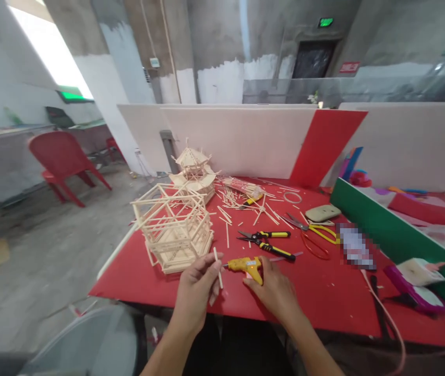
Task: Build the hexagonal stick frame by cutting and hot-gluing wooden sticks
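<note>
My left hand point(195, 292) pinches a thin wooden stick point(218, 267), holding it nearly upright over the front of the red table point(324, 292). My right hand point(275, 290) grips the handle of a yellow glue gun point(247, 265), whose nozzle points left toward the stick. Just left of my hands stands an unfinished stick-built frame house point(175, 230). A finished stick pagoda point(194, 172) stands behind it.
Loose sticks point(245, 203) lie scattered mid-table. Yellow-handled cutters point(267, 243), scissors point(316, 230), a rubber band point(292, 197) and a beige case point(323, 212) lie right of them. A green divider point(382, 235) borders the right. A red chair point(63, 159) stands on the floor at left.
</note>
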